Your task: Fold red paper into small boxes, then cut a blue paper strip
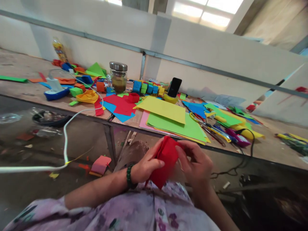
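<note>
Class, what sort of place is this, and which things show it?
Probably a craft workspace: a long bench bears stacked coloured paper, scissors and small folded boxes.

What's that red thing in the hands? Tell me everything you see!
The red thing looks like bright, plain paper, folded, with layers showing near its upper left edge. It's held tilted in the air near the table, one corner pointing down. The left hand holds its left side, thumb on the front; the right hand pinches its upper right edge.
</note>
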Demonstrator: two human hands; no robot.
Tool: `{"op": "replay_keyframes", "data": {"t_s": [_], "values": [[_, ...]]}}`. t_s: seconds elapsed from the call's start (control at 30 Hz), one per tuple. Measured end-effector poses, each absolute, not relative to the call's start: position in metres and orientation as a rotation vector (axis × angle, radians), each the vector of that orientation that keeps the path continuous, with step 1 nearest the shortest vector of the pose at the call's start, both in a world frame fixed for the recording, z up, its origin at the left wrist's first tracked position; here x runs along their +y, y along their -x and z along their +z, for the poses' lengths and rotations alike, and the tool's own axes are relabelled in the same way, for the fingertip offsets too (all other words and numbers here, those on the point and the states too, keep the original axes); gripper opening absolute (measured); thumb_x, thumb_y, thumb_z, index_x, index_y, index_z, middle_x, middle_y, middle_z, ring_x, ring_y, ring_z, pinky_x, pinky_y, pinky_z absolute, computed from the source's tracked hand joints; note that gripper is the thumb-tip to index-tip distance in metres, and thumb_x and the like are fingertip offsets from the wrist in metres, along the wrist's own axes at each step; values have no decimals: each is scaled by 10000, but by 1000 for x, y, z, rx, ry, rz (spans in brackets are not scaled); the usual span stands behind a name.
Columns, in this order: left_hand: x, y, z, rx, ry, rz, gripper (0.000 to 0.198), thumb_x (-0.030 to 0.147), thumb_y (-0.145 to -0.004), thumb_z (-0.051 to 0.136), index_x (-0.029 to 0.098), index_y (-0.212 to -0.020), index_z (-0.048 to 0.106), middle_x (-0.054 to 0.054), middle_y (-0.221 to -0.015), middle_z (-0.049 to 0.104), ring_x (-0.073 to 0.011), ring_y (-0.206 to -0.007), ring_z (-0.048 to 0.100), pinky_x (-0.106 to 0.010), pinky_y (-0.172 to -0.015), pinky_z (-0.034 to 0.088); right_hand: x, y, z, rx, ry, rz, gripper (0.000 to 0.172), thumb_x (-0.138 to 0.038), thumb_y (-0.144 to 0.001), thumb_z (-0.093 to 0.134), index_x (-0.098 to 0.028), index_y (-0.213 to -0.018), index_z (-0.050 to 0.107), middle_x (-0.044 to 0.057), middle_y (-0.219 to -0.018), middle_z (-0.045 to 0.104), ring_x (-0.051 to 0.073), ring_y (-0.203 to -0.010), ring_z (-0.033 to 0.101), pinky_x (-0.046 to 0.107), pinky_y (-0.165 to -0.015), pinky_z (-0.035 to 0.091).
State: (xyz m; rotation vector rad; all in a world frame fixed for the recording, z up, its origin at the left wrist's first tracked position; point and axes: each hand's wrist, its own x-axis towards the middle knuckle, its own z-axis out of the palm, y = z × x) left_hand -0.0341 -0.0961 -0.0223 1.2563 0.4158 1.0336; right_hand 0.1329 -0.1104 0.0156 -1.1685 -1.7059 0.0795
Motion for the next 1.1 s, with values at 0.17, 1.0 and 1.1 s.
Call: {"op": "replay_keyframes", "data": {"t_s": [0.17, 1.0, 1.1], "values": [[-102, 31, -26, 313, -1156, 1080, 745, 266, -761, 540, 214, -1481, 355, -56, -1427, 501, -289, -1301, 455, -385, -1084, 361, -109, -131, 20, -1655, 1232, 101, 132, -254, -830, 674, -220, -956, 686, 6, -805, 719, 127, -584, 634, 249, -588, 535], [-88, 30, 10, 726, -1140, 1128, 317, 385, -793, 667, 81, -859, 730, -75, -799, 717, -139, -662, 584, -210, -581, 454, -107, -142, 22, -1761, 1313, 191, 160, -312, -804, 712, -251, -949, 740, 4, -779, 747, 148, -588, 657, 269, -602, 569], [-90, 31, 10, 750, -1164, 1123, 326, 396, -791, 667, 81, -849, 731, -74, -784, 710, -143, -655, 582, -207, -556, 446, -107, -142, 22, -1744, 1321, 204, 162, -315, -798, 717, -246, -942, 742, 6, -768, 743, 146, -573, 646, 272, -591, 564]]}}
